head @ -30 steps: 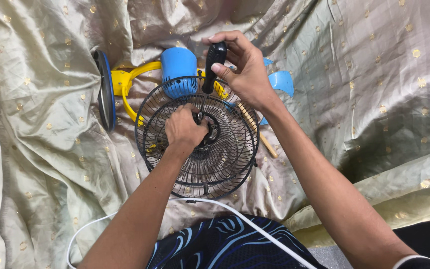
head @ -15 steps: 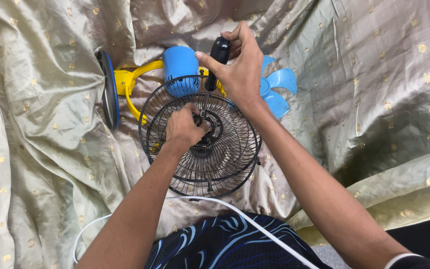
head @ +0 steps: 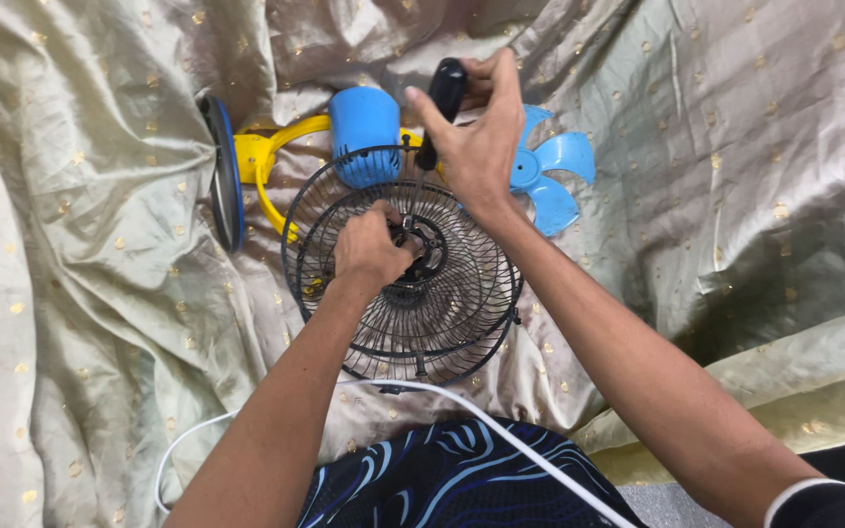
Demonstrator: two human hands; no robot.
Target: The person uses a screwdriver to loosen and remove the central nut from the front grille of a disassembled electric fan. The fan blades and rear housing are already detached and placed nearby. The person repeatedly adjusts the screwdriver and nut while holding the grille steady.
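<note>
A black wire fan guard [head: 442,303] lies flat on the cloth, over a small fan with a blue motor housing [head: 364,122] and a yellow bracket [head: 271,161]. My left hand [head: 369,249] is closed at the guard's black centre hub [head: 427,244], its fingers pinching something small there that I cannot make out. My right hand [head: 476,137] grips the black handle of a screwdriver [head: 442,98] held upright over the guard's far rim; its tip is hidden behind the hand.
A blue fan blade [head: 550,176] lies to the right of my right hand. The round blue-rimmed base [head: 227,171] stands on edge at the left. A white cord [head: 501,440] crosses my patterned dark-blue lap. Wrinkled pale gold-dotted cloth [head: 100,244] covers everything.
My right hand has shifted slightly up and to the right with the screwdriver, uncovering more of the blue fan blade. My left hand stays at the hub.
</note>
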